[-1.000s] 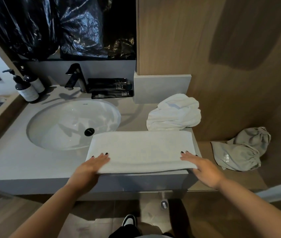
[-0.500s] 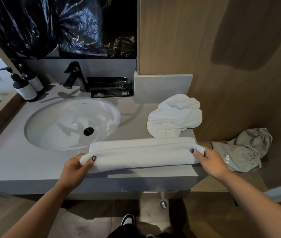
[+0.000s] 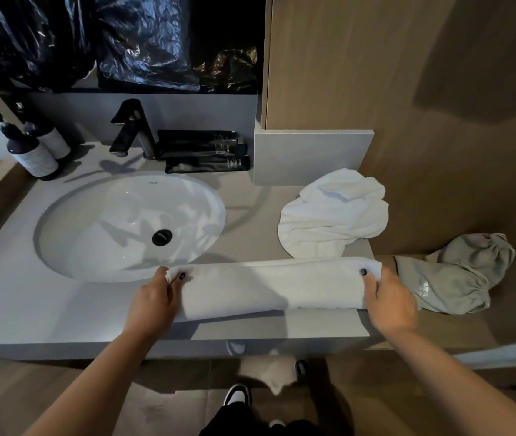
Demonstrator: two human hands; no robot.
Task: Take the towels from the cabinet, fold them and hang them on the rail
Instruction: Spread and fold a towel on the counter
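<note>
Folded white towel (image 3: 269, 287), lower centre of frame, on counter (image 3: 30, 309) in front of sink (image 3: 108, 228). Left hand (image 3: 152, 303) & right hand (image 3: 392, 300) pinch its far corners. Soft, light, limp: likely sags unless held at both ends.

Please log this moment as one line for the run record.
stage: folding | left hand: grips folded white towel | right hand: grips other end | crumpled white towel: waiting on counter

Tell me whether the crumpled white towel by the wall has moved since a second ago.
No. The crumpled white towel sits in the same spot below the grey block, on the counter.
</note>
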